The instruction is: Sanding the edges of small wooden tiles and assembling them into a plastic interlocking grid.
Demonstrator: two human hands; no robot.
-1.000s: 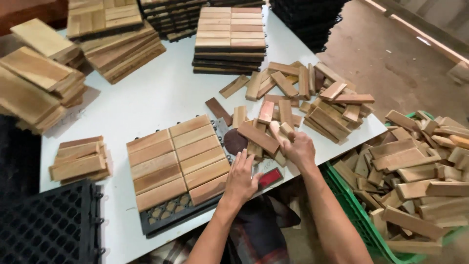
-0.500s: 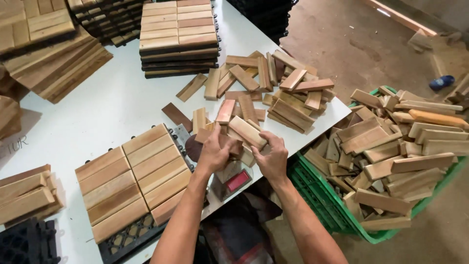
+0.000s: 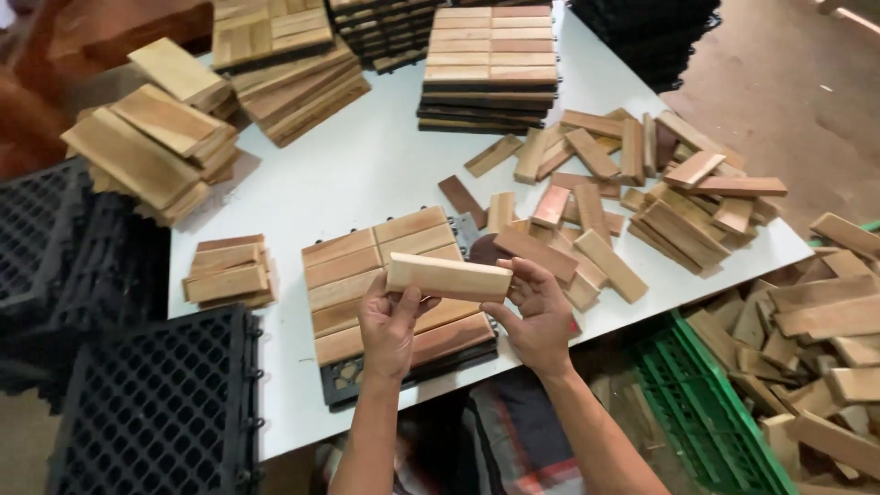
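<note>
Item: pale wood slat (image 3: pixel 448 276), held level between left hand (image 3: pixel 389 323) and right hand (image 3: pixel 539 312), each closed on one end, above the part-filled slatted tile (image 3: pixel 394 284) on the white counter (image 3: pixel 367 165). Loose slats (image 3: pixel 632 183) lay beyond the right hand. Judgement: a square, end-to-end grip suited seating it flush beside its neighbours.

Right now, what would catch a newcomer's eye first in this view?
First, the pale wooden slat held level between the left hand and right hand, just above a half-filled deck tile at the near edge of the white table. Next, the loose heap of slats to the right, and the green crate of offcuts below the table's right corner.
</note>
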